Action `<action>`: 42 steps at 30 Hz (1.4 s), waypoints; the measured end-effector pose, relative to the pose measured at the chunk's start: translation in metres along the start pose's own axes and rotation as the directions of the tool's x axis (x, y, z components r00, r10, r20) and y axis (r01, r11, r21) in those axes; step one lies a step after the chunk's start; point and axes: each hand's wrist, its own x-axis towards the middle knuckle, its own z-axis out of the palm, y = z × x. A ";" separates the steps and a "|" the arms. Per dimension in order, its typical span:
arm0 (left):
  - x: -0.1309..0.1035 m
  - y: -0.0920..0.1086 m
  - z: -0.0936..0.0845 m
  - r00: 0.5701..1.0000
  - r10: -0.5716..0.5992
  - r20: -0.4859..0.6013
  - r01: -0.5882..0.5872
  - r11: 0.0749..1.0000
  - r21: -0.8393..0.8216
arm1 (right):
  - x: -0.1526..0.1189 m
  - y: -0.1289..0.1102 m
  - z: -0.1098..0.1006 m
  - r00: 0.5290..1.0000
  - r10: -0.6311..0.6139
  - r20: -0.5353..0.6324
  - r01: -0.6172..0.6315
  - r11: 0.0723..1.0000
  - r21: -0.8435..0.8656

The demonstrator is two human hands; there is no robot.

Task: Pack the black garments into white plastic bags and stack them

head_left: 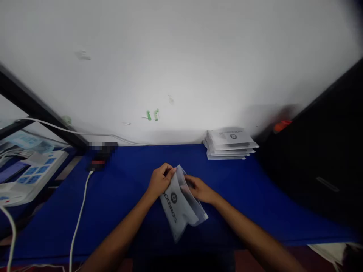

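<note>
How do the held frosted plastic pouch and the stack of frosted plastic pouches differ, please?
The held frosted plastic pouch is single; the stack of frosted plastic pouches holds several. The held pouch tilts, mouth gaping, between the left hand and right hand; the stack lies flat on the blue tabletop, untouched. Both show dark lettering and a round logo.

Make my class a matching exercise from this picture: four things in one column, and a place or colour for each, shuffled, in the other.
Things
1. Single pouch
2. Other pouches
3. Power strip
4. Tabletop

Places and colours
A. White with blue sockets
B. Piled by the wall
C. Plain deep blue
D. Between the left hand and right hand

Pairs: 1-D, 2-B, 3-A, 4-C
</note>
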 end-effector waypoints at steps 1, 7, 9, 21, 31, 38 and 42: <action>-0.001 0.001 0.000 1.000 0.005 -0.001 -0.005 1.000 0.004 | 0.000 -0.002 -0.001 0.999 0.012 0.034 -0.013 1.000 0.022; -0.002 0.002 0.000 1.000 0.025 0.005 -0.025 1.000 0.017 | -0.004 -0.012 -0.001 0.978 0.093 0.189 -0.110 0.991 0.081; -0.002 0.002 0.000 0.999 0.035 0.005 -0.035 0.999 0.015 | -0.003 -0.011 0.002 0.981 0.107 0.162 -0.114 0.993 0.032; 0.006 -0.016 -0.003 0.936 -0.137 0.324 0.264 0.883 -0.388 | 0.008 -0.002 -0.026 0.832 0.228 -0.506 0.055 0.874 0.483; 0.080 -0.046 -0.032 0.936 -0.325 -0.133 0.330 0.944 0.012 | -0.009 0.000 -0.066 0.882 0.417 -0.221 -0.301 0.857 0.418; 0.087 0.000 0.002 0.962 -0.147 -0.230 0.193 0.961 0.196 | -0.009 -0.002 -0.058 0.905 0.416 -0.090 -0.355 0.853 0.382; 0.029 0.036 0.026 0.960 0.254 0.117 -0.265 0.960 0.091 | -0.008 0.000 -0.053 0.936 0.348 -0.048 -0.311 0.886 0.345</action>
